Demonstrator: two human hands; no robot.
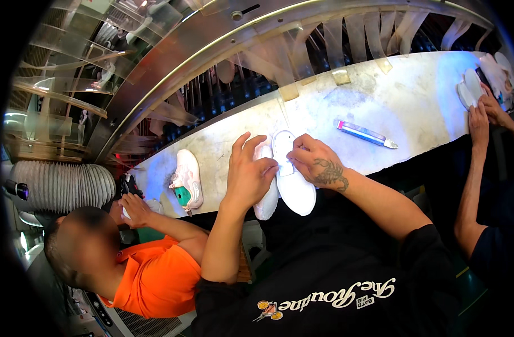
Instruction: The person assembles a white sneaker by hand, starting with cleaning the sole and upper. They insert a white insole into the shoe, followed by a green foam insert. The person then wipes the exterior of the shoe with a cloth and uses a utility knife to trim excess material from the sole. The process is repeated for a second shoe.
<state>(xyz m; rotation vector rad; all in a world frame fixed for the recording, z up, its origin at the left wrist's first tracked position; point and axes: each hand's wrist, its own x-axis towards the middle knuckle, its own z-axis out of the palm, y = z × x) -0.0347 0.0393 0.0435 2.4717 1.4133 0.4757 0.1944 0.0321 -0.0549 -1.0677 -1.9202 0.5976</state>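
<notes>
Two white shoe soles lie side by side in front of me, partly over the table's near edge. The longer sole (pixel 296 192) is on the right; the other sole (pixel 267 203) is partly covered by my left hand. My left hand (pixel 249 173) has its thumb and forefinger brought together at the soles' inner side, with the other fingers raised. Closed in a pinch, my right hand (pixel 314 162) touches the right sole near its middle. A small white patch shows between the two hands. Whatever the fingertips hold is too small to make out.
On the pale table (pixel 234 147), a pale pink sneaker (pixel 190 175) with green inside stands left. A slim blue, white and pink tool (pixel 366 135) lies right. A person in orange (pixel 156 275) works at left; another person's hands (pixel 481 115) hold a shoe at far right. Clear strips (pixel 346 42) hang behind.
</notes>
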